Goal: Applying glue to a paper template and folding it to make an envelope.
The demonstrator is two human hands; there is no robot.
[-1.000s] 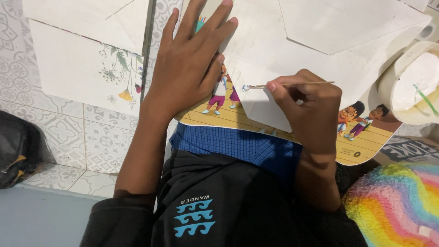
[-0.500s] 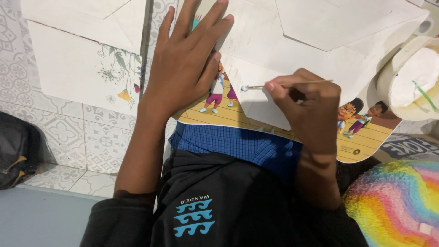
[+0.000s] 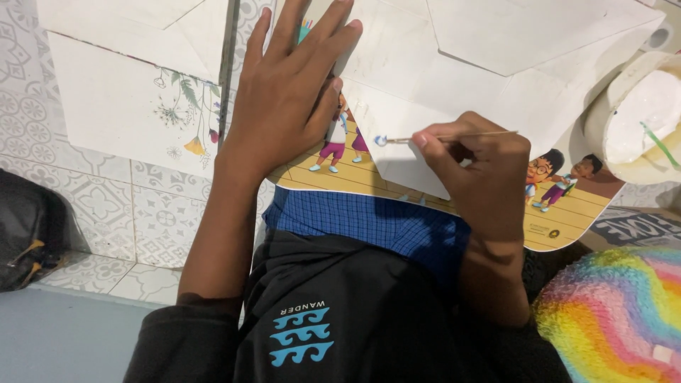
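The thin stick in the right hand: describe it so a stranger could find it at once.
Start at the white paper sheet lying over the cartoon-printed board on the person's lap. At its lower edge the right hand pinches a thin stick lying nearly level, pointing toward the left hand. It is the only slender rod there, and its tip carries a small pale blob.

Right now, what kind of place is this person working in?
Probably a home floor used as a craft spot. Patterned floor tiles show beneath white paper sheets, the right hand holds a thin stick, and a rainbow fluffy rug lies nearby.
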